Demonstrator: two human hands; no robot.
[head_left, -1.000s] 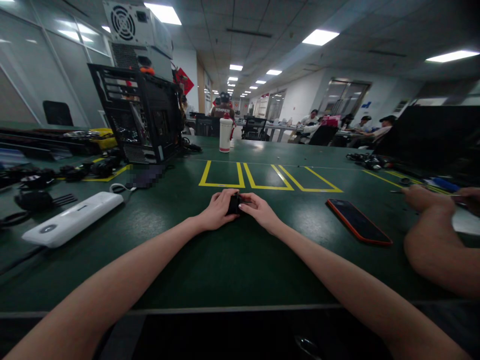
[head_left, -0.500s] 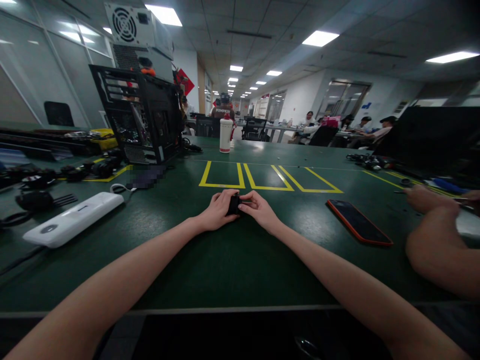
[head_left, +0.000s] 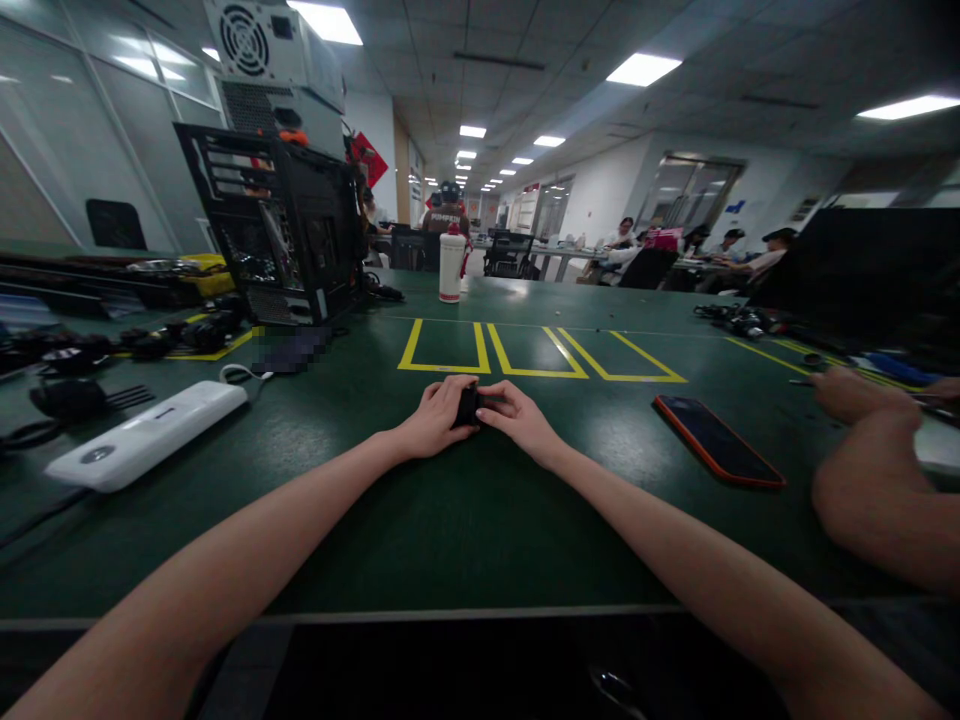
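A small black block-like object [head_left: 467,407] is held between my hands, low over the green table [head_left: 480,530]; its exact kind does not show. My left hand [head_left: 437,418] is closed around its left side, fingers over the top and thumb along the near side. From the right, my right hand [head_left: 517,420] has its thumb and bent fingers at the object's right face. The fingertips sit close together there, and whether they pinch a small part cannot be made out. Just beyond both hands lie yellow tape outlines [head_left: 444,368] on the table.
On the left are a white power strip [head_left: 150,435], a phone-like blurred item [head_left: 294,348], cables and an open black computer case [head_left: 300,230]. A white bottle [head_left: 451,265] stands behind the tape. To the right lie an orange-edged phone [head_left: 718,440] and another person's arm [head_left: 870,480].
My right fingertips have drawn a little nearer to the black object; a thin gap or pin-like line between them no longer shows. The left hand keeps its grip.
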